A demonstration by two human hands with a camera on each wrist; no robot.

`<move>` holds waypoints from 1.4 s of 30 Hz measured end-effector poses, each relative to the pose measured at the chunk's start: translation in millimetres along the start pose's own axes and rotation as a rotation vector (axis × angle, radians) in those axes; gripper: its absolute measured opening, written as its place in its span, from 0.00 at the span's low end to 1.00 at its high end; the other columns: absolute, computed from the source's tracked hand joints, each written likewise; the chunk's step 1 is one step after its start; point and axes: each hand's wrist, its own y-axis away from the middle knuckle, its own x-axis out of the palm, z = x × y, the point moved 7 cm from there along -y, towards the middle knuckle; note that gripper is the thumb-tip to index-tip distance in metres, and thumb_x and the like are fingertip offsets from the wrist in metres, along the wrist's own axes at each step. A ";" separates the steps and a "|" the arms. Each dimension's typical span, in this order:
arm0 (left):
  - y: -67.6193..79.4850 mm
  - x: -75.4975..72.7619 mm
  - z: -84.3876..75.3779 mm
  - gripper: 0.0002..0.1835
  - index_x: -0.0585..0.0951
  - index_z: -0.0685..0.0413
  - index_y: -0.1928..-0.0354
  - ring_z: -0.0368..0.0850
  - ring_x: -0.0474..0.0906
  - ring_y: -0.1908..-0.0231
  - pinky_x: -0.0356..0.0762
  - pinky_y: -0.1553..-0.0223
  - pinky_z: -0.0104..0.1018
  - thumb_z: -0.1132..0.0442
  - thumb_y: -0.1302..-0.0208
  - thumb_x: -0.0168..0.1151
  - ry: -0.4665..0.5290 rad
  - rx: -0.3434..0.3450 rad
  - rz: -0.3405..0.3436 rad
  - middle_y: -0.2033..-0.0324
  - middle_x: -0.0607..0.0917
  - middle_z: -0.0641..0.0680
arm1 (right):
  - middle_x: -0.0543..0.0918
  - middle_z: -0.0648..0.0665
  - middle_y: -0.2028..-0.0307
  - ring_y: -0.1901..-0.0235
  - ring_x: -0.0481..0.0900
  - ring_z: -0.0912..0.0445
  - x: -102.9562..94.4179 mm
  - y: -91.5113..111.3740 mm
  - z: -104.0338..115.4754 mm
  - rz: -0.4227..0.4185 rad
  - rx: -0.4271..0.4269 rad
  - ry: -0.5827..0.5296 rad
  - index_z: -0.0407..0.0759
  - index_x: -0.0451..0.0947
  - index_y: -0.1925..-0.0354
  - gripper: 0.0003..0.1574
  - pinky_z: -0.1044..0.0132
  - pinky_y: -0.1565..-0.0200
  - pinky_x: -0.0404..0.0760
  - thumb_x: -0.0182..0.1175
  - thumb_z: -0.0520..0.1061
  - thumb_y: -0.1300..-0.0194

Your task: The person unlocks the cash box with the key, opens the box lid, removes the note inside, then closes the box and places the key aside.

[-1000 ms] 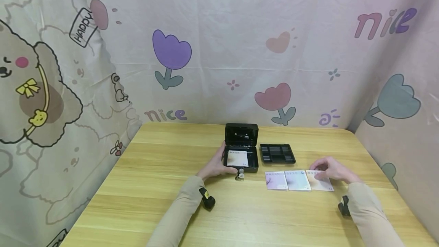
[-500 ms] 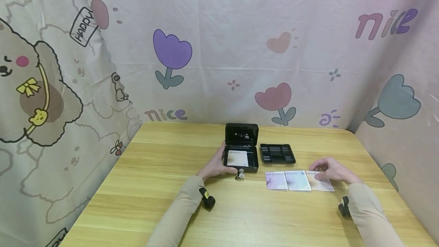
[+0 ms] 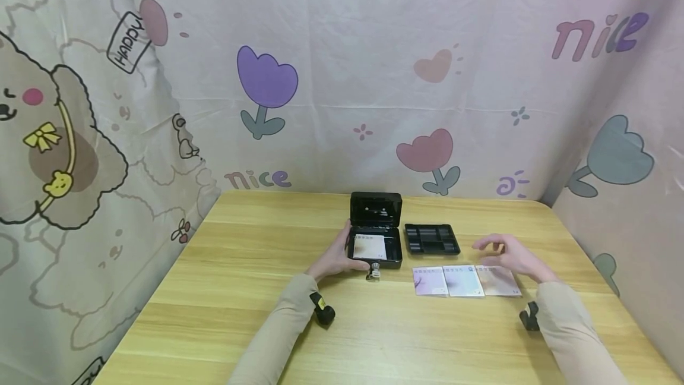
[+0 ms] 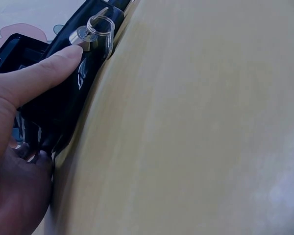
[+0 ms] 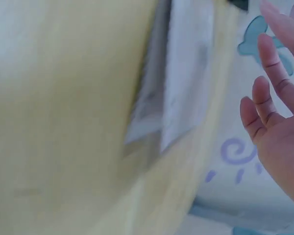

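Left hand (image 3: pixel 338 257) grips the box (image 3: pixel 391 264), thumb by the lock (image 4: pixel 83 38); right hand (image 3: pixel 513 254) loose, fingers apart.
Three cards (image 3: pixel 464 281) lie in a row right of centre, the right hand just above the rightmost; mid-frame, the box stands open with another card (image 3: pixel 370 248) inside; the tray (image 3: pixel 434 252) sits beside it; cloth (image 3: pixel 342 76) fills the top.
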 end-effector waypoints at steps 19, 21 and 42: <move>-0.3 -1.5 2.4 0.71 0.36 0.62 0.20 0.62 0.42 0.20 0.45 0.21 0.58 0.56 0.52 0.82 -0.019 0.008 -0.009 0.20 0.41 0.66 | 0.84 0.31 0.46 0.45 0.80 0.36 36.4 -52.0 91.2 0.015 -0.199 -0.110 0.33 0.79 0.43 0.25 0.40 0.39 0.77 0.68 0.42 0.36; -0.5 -1.4 2.2 0.71 0.36 0.62 0.20 0.62 0.42 0.20 0.45 0.21 0.58 0.56 0.52 0.82 -0.018 0.006 -0.007 0.20 0.41 0.66 | 0.84 0.30 0.46 0.45 0.80 0.34 43.2 -58.7 102.4 0.032 -0.217 -0.126 0.31 0.79 0.43 0.25 0.40 0.38 0.77 0.67 0.41 0.35; -2.2 0.3 -2.9 0.70 0.37 0.62 0.20 0.60 0.45 0.21 0.44 0.21 0.59 0.61 0.53 0.82 0.044 0.060 -0.005 0.20 0.44 0.66 | 0.83 0.31 0.43 0.42 0.82 0.39 99.4 -106.8 157.0 0.171 -0.284 -0.192 0.31 0.77 0.40 0.25 0.42 0.37 0.77 0.64 0.41 0.32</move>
